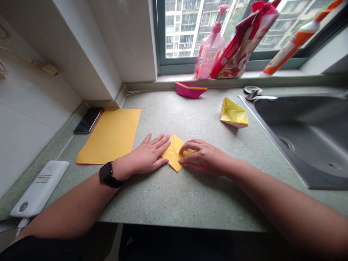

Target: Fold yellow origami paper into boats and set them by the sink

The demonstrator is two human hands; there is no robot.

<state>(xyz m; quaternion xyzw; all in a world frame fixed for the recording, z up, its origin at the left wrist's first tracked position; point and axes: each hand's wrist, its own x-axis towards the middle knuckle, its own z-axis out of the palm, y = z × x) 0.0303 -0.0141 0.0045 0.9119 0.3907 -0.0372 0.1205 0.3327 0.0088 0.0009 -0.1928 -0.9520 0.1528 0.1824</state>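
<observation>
We have a speckled pale green countertop [163, 204] spreading across most of the frame. Above it, along the upper right, stands a green-framed window [182, 29] with apartment buildings beyond the glass. At the right edge we see a stainless-steel sink [307, 127]. A stack of orange-yellow paper [111, 136] lies left of centre. On the windowsill at the upper right, a red printed pouch [241, 43] leans between an orange-and-white squeeze bottle [295, 45] and a pink pump bottle [210, 54].

Our left hand [149, 156], just left of centre, lies flat with its thumb spread away, fingertips on the left corner of the folded yellow paper. Our right hand [208, 157], right of centre, is curled, thumb and index finger touching the paper's right half; we cannot tell whether they pinch a layer. A white power bank [43, 186] sits at the lower left, its cable plugged in. The folded yellow paper [175, 159], a creased diamond, lies at the centre between our hands. A dark smartphone [88, 120] rests beside the stack's upper left edge. Right of centre sits a yellow-lined paper boat [233, 113]; a magenta paper boat [191, 93] stands at upper centre, below the sill. Our left wrist wears a black smartwatch [106, 172].
</observation>
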